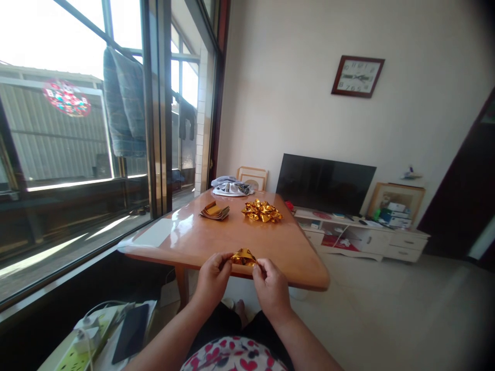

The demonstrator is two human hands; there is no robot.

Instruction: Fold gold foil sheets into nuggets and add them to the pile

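Observation:
Between my two hands, a folded piece of shiny gold foil paper is stretched at the near edge of the wooden table. My left hand pinches its left end, and my right hand pinches the right end. Beyond it on the tabletop lies a heap of folded gold foil pieces. Left of that heap rests a stack of flat gold paper sheets, curled up at the edges. My fingers cover both ends of the piece.
Folded cloth lies at the table's far end. A white sheet covers its left corner. Lower left, a phone and a power strip sit on a side surface. A television stands on a white cabinet behind.

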